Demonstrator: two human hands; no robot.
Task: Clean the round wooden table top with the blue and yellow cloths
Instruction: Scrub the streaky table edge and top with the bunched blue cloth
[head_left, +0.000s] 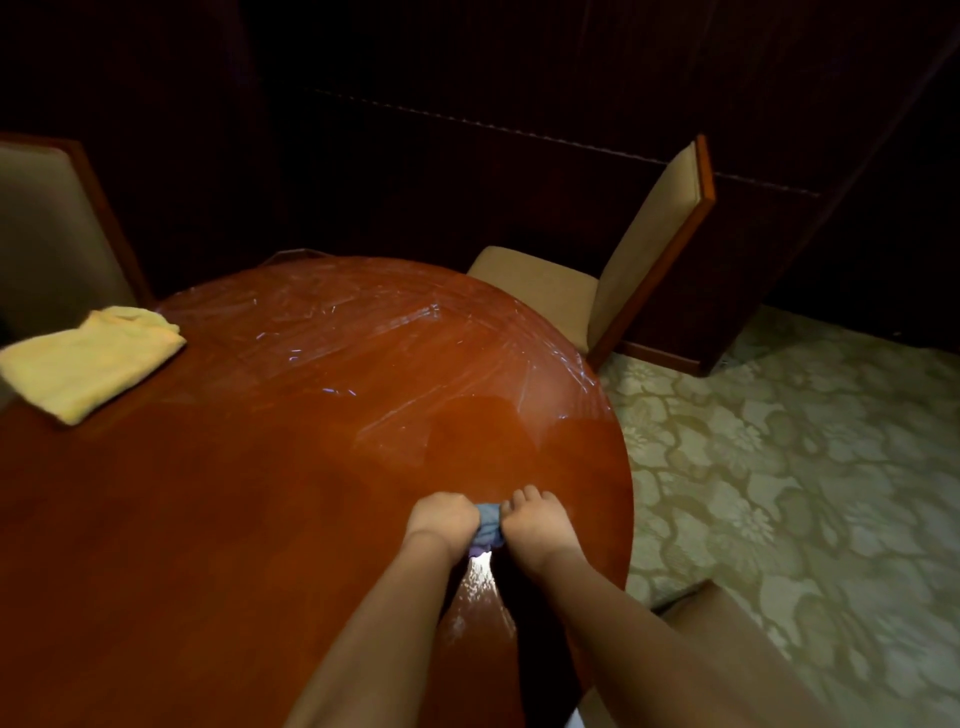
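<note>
Two hands, yours, are working near the right edge of the round wooden surface (260, 493): left hand (440, 519) and right hand (535, 525) are both gripping the bunched blue cloth (488, 527) between them, fingers curled into it. Yellow cloth (93, 358) is lying folded at the far left edge, untouched. Both cloths are looking soft, light and limp; you are best gathering a thick wad in the palm.

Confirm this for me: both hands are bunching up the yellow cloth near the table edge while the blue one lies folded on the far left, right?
Colours swapped. The head view shows both hands, left and right, bunching the blue cloth; the yellow cloth lies folded far left.
</note>
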